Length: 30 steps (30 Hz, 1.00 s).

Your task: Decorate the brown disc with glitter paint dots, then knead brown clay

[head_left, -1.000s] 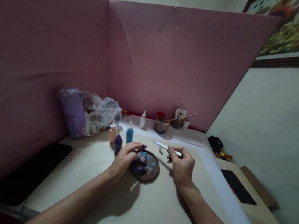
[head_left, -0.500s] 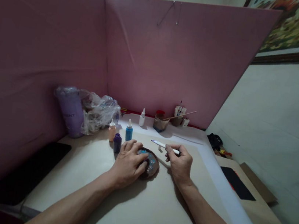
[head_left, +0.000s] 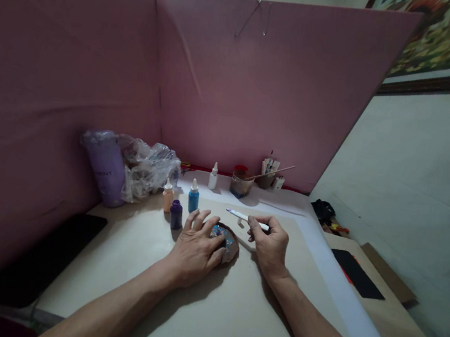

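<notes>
Head view, inspector A: What occupies the hands?

Inspector B: The left hand lies palm down over a round painted disc on the table, fingers spread and loosely curved, covering most of it. Only the disc's right part shows, with blue and purple marks on a brown edge. The right hand is just beside the disc on its right, fingers curled closed around a white pen-like tool whose tip points left, above the table.

A: Position of the disc?

B: Flat on the beige sheet, near the middle of the table, between the two hands.

A: Surrounding items?

B: Just beyond the left hand stand three small bottles: a dark purple bottle closest, a blue bottle and an orange bottle behind it. Farther back, near the pink partition, are a white dropper bottle, a jar with a brush leaning over it, and a small cup of tools. At back left sit a purple tumbler and a crumpled plastic bag, touching.

A: Obstructions?

B: The left hand hides the disc's centre; whether the fingers grip its rim, I cannot tell.
</notes>
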Each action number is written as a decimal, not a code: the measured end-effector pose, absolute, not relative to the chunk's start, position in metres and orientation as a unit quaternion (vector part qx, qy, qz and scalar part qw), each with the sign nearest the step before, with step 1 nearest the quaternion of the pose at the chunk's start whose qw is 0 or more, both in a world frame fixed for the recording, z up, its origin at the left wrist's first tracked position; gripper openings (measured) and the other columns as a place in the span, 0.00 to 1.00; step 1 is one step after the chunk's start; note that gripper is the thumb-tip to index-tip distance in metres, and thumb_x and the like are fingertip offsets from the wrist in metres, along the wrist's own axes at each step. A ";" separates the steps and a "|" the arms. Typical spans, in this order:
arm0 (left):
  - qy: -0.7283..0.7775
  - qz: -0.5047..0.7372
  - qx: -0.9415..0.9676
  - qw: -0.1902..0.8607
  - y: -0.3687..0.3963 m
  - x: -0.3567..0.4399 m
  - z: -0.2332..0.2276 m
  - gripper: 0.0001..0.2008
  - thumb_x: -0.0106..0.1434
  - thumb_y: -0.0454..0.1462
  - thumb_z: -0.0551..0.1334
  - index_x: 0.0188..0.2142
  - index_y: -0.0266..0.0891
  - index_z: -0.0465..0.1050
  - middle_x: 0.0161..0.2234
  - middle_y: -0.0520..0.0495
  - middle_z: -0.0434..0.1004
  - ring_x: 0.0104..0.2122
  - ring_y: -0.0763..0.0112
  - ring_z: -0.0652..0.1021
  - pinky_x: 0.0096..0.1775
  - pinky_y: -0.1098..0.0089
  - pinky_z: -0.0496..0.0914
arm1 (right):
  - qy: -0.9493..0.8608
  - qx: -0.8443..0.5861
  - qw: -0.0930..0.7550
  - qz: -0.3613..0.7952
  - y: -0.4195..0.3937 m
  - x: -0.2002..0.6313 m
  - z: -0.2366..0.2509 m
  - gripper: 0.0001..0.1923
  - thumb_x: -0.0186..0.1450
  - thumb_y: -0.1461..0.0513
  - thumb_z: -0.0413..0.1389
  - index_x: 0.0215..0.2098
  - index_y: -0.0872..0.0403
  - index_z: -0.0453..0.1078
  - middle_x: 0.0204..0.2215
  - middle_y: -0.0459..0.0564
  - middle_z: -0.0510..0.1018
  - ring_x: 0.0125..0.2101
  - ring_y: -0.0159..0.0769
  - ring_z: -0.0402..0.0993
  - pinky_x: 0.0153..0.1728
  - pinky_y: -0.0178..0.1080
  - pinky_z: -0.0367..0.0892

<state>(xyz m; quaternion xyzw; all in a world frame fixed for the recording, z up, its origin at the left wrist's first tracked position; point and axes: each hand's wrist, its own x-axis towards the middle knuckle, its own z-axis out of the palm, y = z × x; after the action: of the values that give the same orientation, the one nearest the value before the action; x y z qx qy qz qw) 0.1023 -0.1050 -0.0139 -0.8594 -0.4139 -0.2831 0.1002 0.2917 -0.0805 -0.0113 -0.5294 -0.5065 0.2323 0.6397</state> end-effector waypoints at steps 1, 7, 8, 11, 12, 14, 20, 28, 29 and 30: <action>-0.418 -0.292 -0.855 0.099 -0.105 0.101 -0.012 0.14 0.65 0.43 0.55 0.45 0.46 0.76 0.56 0.44 0.65 0.59 0.54 0.57 0.60 0.49 0.49 | -0.507 -0.528 0.640 0.232 -0.081 0.292 -0.012 0.15 0.57 0.52 0.61 0.29 0.56 0.71 0.17 0.45 0.75 0.16 0.30 0.68 0.19 0.33 0.66; -0.449 -0.341 -0.824 0.052 -0.103 0.093 -0.004 0.15 0.61 0.33 0.56 0.45 0.43 0.75 0.50 0.44 0.68 0.55 0.56 0.61 0.56 0.52 0.56 | -0.504 -0.527 0.643 0.234 -0.080 0.291 -0.012 0.15 0.57 0.52 0.61 0.29 0.56 0.70 0.16 0.44 0.74 0.16 0.30 0.68 0.19 0.33 0.65; -0.451 -0.342 -0.823 0.046 -0.102 0.093 -0.004 0.15 0.60 0.33 0.56 0.45 0.43 0.76 0.50 0.44 0.69 0.54 0.56 0.61 0.56 0.53 0.57 | -0.503 -0.526 0.644 0.235 -0.080 0.291 -0.011 0.15 0.57 0.52 0.61 0.29 0.56 0.70 0.16 0.44 0.74 0.16 0.30 0.68 0.19 0.33 0.65; -0.441 -0.318 -0.839 0.027 -0.102 0.094 -0.004 0.15 0.60 0.34 0.56 0.43 0.46 0.76 0.49 0.46 0.69 0.53 0.56 0.62 0.55 0.53 0.58 | -0.499 -0.528 0.642 0.244 -0.079 0.291 -0.010 0.15 0.56 0.52 0.61 0.29 0.56 0.70 0.16 0.44 0.73 0.16 0.30 0.68 0.19 0.32 0.65; -0.435 -0.304 -0.847 0.023 -0.102 0.095 -0.004 0.14 0.60 0.35 0.56 0.43 0.47 0.76 0.49 0.46 0.68 0.52 0.56 0.62 0.55 0.53 0.58 | -0.498 -0.528 0.642 0.246 -0.079 0.291 -0.010 0.15 0.56 0.52 0.61 0.29 0.56 0.70 0.16 0.44 0.73 0.16 0.30 0.68 0.19 0.32 0.65; -0.430 -0.283 -0.857 0.023 -0.104 0.097 -0.005 0.14 0.61 0.37 0.56 0.44 0.48 0.76 0.50 0.46 0.67 0.53 0.55 0.61 0.55 0.52 0.58 | -0.499 -0.527 0.642 0.248 -0.078 0.291 -0.011 0.15 0.56 0.52 0.61 0.29 0.56 0.70 0.17 0.44 0.73 0.16 0.30 0.68 0.19 0.32 0.65; -0.415 -0.243 -0.875 0.054 -0.107 0.102 -0.009 0.14 0.64 0.40 0.54 0.44 0.46 0.76 0.54 0.45 0.64 0.57 0.52 0.58 0.58 0.48 0.53 | -0.507 -0.527 0.639 0.237 -0.079 0.291 -0.012 0.15 0.57 0.52 0.61 0.29 0.56 0.70 0.17 0.44 0.74 0.16 0.30 0.68 0.20 0.32 0.65; -0.414 -0.243 -0.873 0.079 -0.106 0.103 -0.010 0.14 0.64 0.39 0.54 0.45 0.44 0.75 0.56 0.44 0.63 0.59 0.51 0.55 0.60 0.49 0.49 | -0.507 -0.529 0.639 0.233 -0.080 0.291 -0.011 0.15 0.57 0.52 0.61 0.29 0.56 0.70 0.18 0.45 0.75 0.17 0.30 0.68 0.20 0.33 0.66; -0.421 -0.250 -0.869 0.077 -0.105 0.102 -0.008 0.14 0.63 0.39 0.55 0.46 0.44 0.74 0.56 0.44 0.63 0.59 0.50 0.56 0.59 0.49 0.50 | -0.506 -0.528 0.640 0.234 -0.080 0.291 -0.011 0.15 0.57 0.52 0.61 0.29 0.56 0.70 0.18 0.45 0.75 0.16 0.30 0.68 0.20 0.33 0.66; -0.428 -0.256 -0.864 0.072 -0.105 0.100 -0.007 0.15 0.62 0.37 0.56 0.47 0.45 0.74 0.56 0.44 0.63 0.59 0.50 0.56 0.59 0.49 0.52 | -0.506 -0.527 0.641 0.235 -0.080 0.291 -0.011 0.15 0.57 0.52 0.61 0.29 0.56 0.70 0.18 0.45 0.74 0.16 0.30 0.68 0.20 0.33 0.65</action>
<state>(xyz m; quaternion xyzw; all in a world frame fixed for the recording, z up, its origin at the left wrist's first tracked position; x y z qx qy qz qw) 0.1004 -0.1045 -0.0071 -0.8635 -0.4283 -0.2561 0.0724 0.2905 -0.0799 -0.0108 -0.5270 -0.5055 0.2352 0.6414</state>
